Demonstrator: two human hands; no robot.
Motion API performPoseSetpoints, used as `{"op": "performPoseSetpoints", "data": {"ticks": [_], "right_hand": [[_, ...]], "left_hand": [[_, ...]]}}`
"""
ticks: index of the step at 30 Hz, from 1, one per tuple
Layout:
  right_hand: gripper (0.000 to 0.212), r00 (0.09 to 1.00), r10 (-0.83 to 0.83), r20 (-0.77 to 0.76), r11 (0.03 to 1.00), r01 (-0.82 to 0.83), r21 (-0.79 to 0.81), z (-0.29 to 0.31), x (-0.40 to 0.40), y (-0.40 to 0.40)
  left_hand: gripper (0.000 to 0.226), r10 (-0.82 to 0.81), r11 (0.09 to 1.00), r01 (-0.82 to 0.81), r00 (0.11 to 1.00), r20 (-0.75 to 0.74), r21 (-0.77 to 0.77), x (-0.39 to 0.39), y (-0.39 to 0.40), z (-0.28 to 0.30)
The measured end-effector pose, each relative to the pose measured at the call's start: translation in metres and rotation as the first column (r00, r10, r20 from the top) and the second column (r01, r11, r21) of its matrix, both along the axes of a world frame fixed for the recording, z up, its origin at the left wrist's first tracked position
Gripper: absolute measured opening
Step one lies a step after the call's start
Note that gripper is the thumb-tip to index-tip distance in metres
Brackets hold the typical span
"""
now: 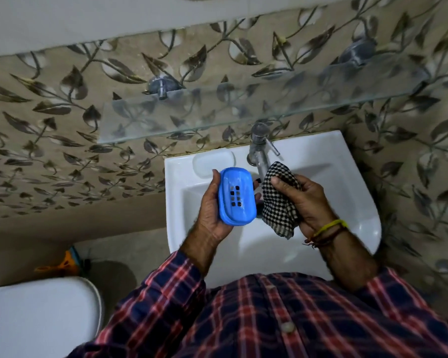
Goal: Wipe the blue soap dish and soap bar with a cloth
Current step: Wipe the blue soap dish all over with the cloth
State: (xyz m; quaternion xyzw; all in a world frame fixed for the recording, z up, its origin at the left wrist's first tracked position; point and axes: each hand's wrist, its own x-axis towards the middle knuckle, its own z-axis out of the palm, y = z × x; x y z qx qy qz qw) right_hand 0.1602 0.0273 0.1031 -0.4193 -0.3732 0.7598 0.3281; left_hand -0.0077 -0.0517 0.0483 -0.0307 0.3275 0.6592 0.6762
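My left hand (212,218) holds the blue soap dish (237,195) above the left part of the white sink (352,197). The dish faces up, shows several drain slots, and has nothing lying in it. My right hand (305,202) grips a black-and-white checked cloth (278,202) just right of the dish, apart from it by a small gap. The cloth hangs down in front of the tap. No soap bar shows anywhere in view.
A metal tap (259,148) stands at the back of the sink, with a moulded soap recess (212,161) to its left. A glass shelf (217,117) juts from the leaf-patterned wall above. A white toilet lid (39,313) lies at lower left.
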Motion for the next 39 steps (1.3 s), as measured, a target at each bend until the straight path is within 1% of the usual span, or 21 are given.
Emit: {"op": "performPoseSetpoints", "data": {"ticks": [2,4,6,7,8,11,13,17,19,22,23,25,27,29,31,33,36,39], "right_hand": [[0.03,0.999,-0.036,0.024,0.999,0.035,0.02,0.0,0.003,0.003],[0.03,0.999,-0.051,0.01,0.998,0.051,0.038,0.0,0.007,0.006],[0.015,0.997,-0.035,-0.069,0.998,0.039,0.055,0.002,0.013,0.006],[0.009,0.994,-0.03,-0.106,0.997,0.037,0.063,0.003,0.017,0.006],[0.008,0.993,-0.046,-0.108,0.995,0.055,0.084,0.004,0.02,0.007],[0.024,0.99,-0.134,0.038,0.97,0.123,0.212,0.011,0.03,0.015],[0.026,0.988,-0.126,0.091,0.948,0.093,0.305,0.016,0.034,0.022],[0.03,0.986,-0.052,0.161,0.88,-0.031,0.473,0.032,0.038,0.032],[0.025,0.979,-0.048,0.198,0.854,-0.062,0.516,0.042,0.036,0.033],[0.011,0.978,0.005,0.21,0.843,-0.117,0.525,0.057,0.029,0.029],[0.01,0.975,0.03,0.221,0.843,-0.144,0.518,0.061,0.026,0.027],[0.016,0.944,0.065,0.325,0.826,-0.234,0.513,0.068,0.02,0.025],[0.02,0.891,0.127,0.435,0.809,-0.347,0.474,0.075,0.012,0.022],[0.019,0.879,0.207,0.43,0.856,-0.375,0.355,0.08,0.001,0.014],[0.017,0.906,0.234,0.351,0.927,-0.317,0.199,0.084,-0.009,0.006],[0.014,0.942,0.215,0.258,0.967,-0.242,0.079,0.087,-0.019,0.001],[0.01,0.979,0.14,0.145,0.99,-0.135,-0.042,0.09,-0.028,-0.006],[0.013,0.996,0.075,0.047,0.981,-0.065,-0.184,0.088,-0.032,-0.014]], "left_hand": [[0.072,-0.006,1.0,0.006,1.0,0.007,-0.008,-0.001,0.002,0.005],[0.072,-0.016,1.0,0.016,1.0,0.009,-0.007,0.001,0.004,0.014],[0.075,-0.031,1.0,0.031,0.999,0.013,-0.004,0.005,0.005,0.023],[0.076,-0.039,0.999,0.039,0.999,0.015,0.002,0.007,0.005,0.027],[0.077,-0.045,0.999,0.045,0.999,0.022,0.012,0.01,0.004,0.031],[0.079,-0.049,0.998,0.046,0.997,0.056,0.045,0.016,0.002,0.042],[0.08,-0.045,0.997,0.043,0.998,0.041,0.063,0.019,0.001,0.048],[0.069,-0.023,0.994,0.028,0.998,-0.051,0.104,0.025,0.002,0.055],[0.068,-0.027,0.994,0.038,0.994,-0.104,0.107,0.026,0.003,0.06],[0.062,-0.024,0.996,0.044,0.975,-0.22,0.084,0.027,0.004,0.063],[0.059,-0.014,0.997,0.036,0.961,-0.277,0.072,0.028,0.004,0.064],[0.055,0.019,0.999,-0.002,0.93,-0.366,0.049,0.03,0.004,0.066],[0.053,0.037,0.999,-0.024,0.913,-0.407,0.036,0.032,0.005,0.07],[0.053,0.036,0.999,-0.019,0.909,-0.416,0.046,0.033,0.005,0.074],[0.055,0.035,0.998,-0.009,0.904,-0.427,0.063,0.033,0.003,0.074],[0.056,0.025,0.997,0.011,0.889,-0.457,0.075,0.034,0.002,0.074],[0.06,0.023,0.996,0.024,0.87,-0.493,0.088,0.038,0.002,0.078],[0.065,0.027,0.995,0.024,0.871,-0.491,0.098,0.041,0.003,0.08]]}}
